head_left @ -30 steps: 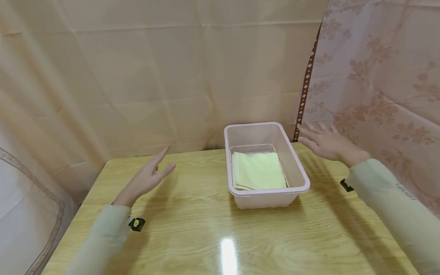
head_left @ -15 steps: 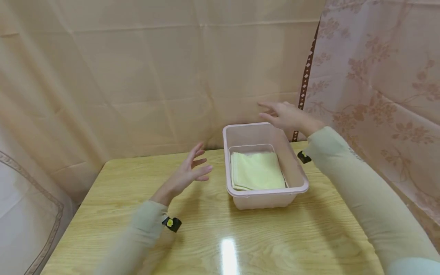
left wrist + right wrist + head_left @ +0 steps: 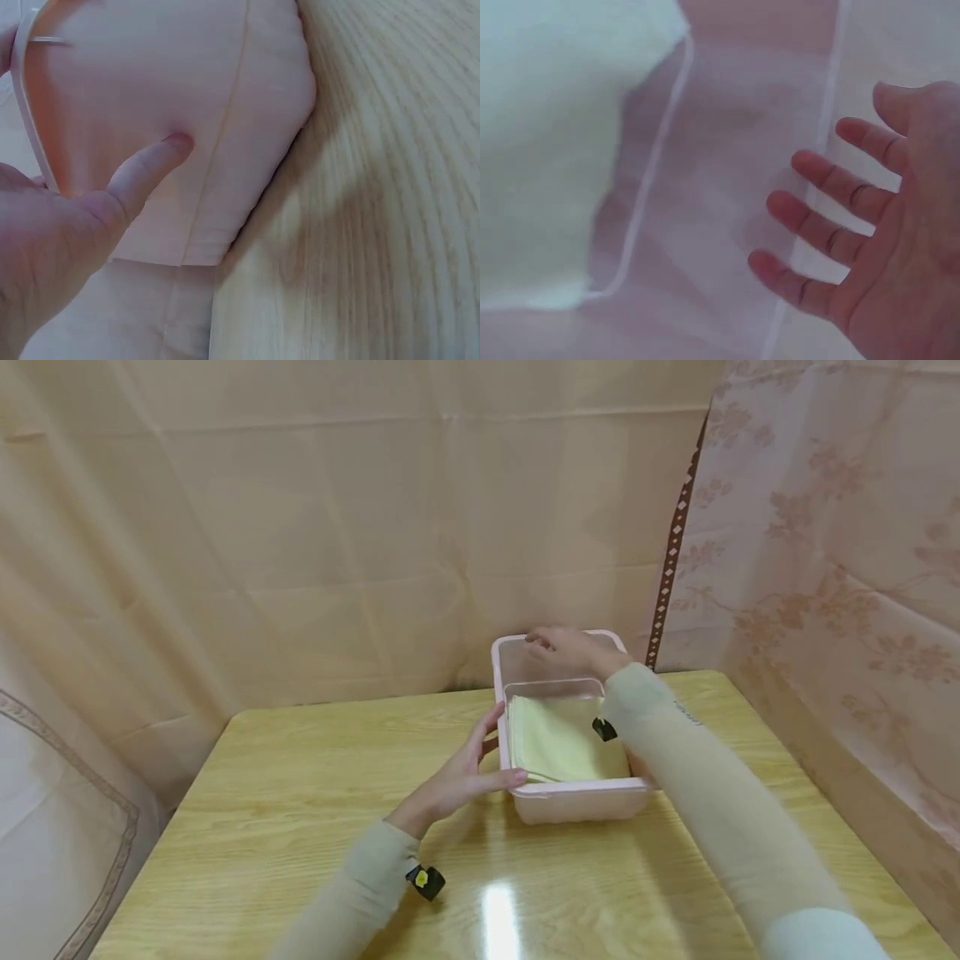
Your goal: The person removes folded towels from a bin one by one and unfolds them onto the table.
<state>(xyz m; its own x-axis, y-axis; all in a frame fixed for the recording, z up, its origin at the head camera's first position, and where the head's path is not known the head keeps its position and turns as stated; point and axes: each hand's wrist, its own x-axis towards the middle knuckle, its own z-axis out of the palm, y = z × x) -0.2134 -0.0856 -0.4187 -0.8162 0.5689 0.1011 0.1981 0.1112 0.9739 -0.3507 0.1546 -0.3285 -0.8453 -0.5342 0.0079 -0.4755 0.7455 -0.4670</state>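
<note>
Fingers [image 3: 844, 186] apart, right hand [image 3: 572, 649] over bin [image 3: 581, 807]

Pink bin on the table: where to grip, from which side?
Probably by the rim of the pink bin, at mid-length of both long sides, one hand from each side. It stands upright, and its rim juts past walls that taper downward, leaving a lip to hook under. The left hand is at the left side; the right hand is over the far end.
</note>
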